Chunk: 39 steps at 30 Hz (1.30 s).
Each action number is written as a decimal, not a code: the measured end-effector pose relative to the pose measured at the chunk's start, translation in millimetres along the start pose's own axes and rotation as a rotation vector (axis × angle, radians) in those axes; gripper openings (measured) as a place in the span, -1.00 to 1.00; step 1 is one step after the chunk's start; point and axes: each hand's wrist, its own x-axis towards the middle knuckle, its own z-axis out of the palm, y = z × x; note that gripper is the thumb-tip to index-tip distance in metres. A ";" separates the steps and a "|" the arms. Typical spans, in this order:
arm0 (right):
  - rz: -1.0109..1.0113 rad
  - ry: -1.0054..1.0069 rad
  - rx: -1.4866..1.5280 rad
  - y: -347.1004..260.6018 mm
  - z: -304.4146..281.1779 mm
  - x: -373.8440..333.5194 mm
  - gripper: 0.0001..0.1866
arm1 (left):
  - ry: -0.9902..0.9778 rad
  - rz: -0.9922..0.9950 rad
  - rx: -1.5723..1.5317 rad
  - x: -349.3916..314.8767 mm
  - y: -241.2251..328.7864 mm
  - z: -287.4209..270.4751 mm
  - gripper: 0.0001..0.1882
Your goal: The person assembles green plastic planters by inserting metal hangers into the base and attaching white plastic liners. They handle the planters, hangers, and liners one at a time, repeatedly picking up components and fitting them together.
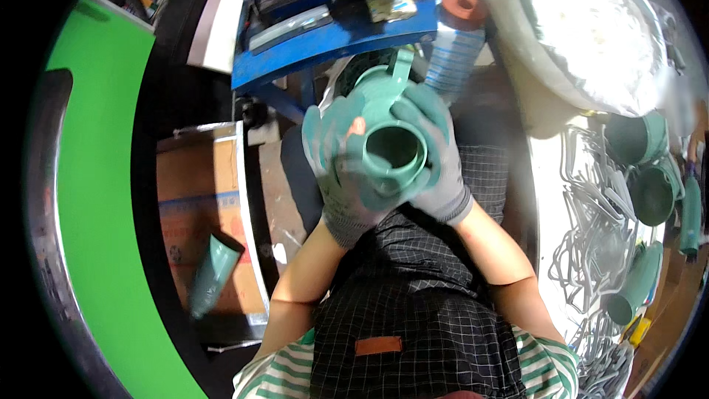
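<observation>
Both my hands wear grey gloves with green coated fingers. Between them is a green plastic jug-like vessel (380, 92), tilted, with a round dark mouth facing up toward me and a strap-like tab at its far end. My left hand (336, 155) wraps its left side; bare skin shows at one fingertip. On the right side, the fingers of my right hand (437, 144) curl over the vessel near its mouth. The gloves hide much of its body, and slight blur softens the details.
A blue bench (332, 41) stands ahead, holding a metal bar. At right, a white table (550, 251) bears tangled pale wire-like pieces (598, 229) and green cups (653, 193). A large plastic-lined bag (591, 29) sits far right. A green tube (214, 273) lies on cardboard at left.
</observation>
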 end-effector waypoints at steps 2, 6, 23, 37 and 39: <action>0.018 -0.066 -0.060 -6.8 -20.2 -11.3 -0.12 | -0.092 0.029 -0.076 -1.5 13.1 1.4 0.07; 0.228 -0.387 0.201 -19.0 -71.1 -27.6 -0.08 | -0.123 -0.061 -0.234 -21.0 33.2 -1.1 0.00; 0.496 0.176 -1.289 144.3 -244.1 187.4 -0.71 | -0.050 0.214 -0.075 -56.0 18.1 46.1 -0.10; 0.200 -0.551 -0.500 3.5 -136.7 82.1 -0.59 | 0.014 0.177 -0.035 -17.8 42.5 8.7 0.08; -0.073 -0.761 -0.495 -22.8 -95.0 46.2 -0.66 | -0.073 0.134 -0.098 -18.9 37.6 3.3 0.10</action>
